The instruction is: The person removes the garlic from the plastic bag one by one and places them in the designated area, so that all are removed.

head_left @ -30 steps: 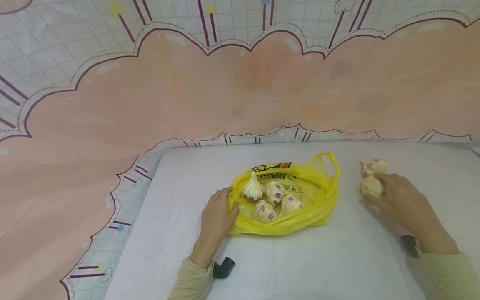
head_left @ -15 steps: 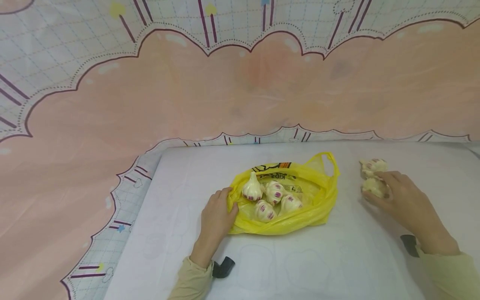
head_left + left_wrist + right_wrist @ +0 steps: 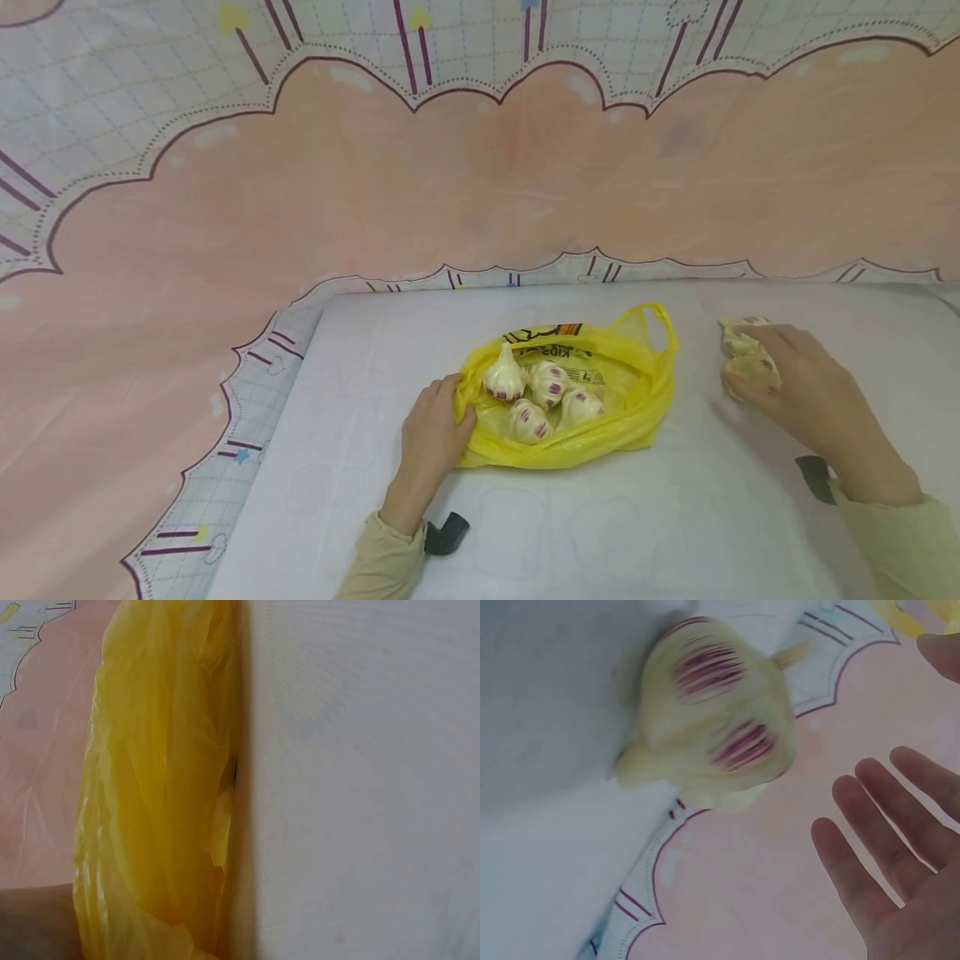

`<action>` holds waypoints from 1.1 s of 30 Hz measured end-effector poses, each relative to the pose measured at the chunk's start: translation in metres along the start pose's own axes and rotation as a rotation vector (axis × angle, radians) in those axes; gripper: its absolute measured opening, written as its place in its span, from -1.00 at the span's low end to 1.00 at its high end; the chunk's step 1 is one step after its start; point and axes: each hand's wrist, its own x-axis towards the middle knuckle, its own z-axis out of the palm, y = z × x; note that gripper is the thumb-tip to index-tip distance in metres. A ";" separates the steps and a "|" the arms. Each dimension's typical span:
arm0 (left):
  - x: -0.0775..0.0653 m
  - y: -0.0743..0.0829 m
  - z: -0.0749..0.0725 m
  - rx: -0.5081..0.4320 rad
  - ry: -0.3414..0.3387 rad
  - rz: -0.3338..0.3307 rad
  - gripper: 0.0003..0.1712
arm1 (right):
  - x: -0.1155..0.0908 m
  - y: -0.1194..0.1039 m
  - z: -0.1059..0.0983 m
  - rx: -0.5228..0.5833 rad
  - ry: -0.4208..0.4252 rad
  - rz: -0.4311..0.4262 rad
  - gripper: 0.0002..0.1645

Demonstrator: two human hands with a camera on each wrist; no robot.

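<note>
A yellow plastic bag [image 3: 600,450] lies with its mouth spread wide and several garlic bulbs [image 3: 504,379] inside. My left hand [image 3: 435,437] grips the bag's left edge, thumb at the rim. In the left wrist view the yellow plastic [image 3: 157,795] hides most of that hand. To the right of the bag, two more bulbs sit close together: a rear garlic bulb [image 3: 738,332] and a front garlic bulb [image 3: 756,372]. My right hand [image 3: 806,396] is over them, partly covering both. In the right wrist view its fingers are straight and spread, apart from the purple-streaked garlic [image 3: 712,712].
A white tabletop [image 3: 600,533] carries everything. Behind it hangs a peach cloth [image 3: 465,192] with a scalloped, patterned border. One bag handle [image 3: 663,321] stands up at the bag's right end. Dark wrist-worn devices [image 3: 446,533] jut from both sleeves.
My right hand has shifted slightly away from me over the two bulbs on the right. The front bulb has turned, now showing purple marks. My left hand and the bag keep their places.
</note>
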 end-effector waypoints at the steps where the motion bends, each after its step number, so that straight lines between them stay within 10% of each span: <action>1: 0.000 0.000 0.000 0.000 -0.001 -0.001 -0.49 | 0.001 -0.002 -0.001 0.002 0.006 -0.009 -0.20; 33: 0.000 -0.001 0.000 -0.008 -0.018 -0.006 -0.50 | 0.008 -0.038 -0.001 0.051 0.180 -0.240 -0.32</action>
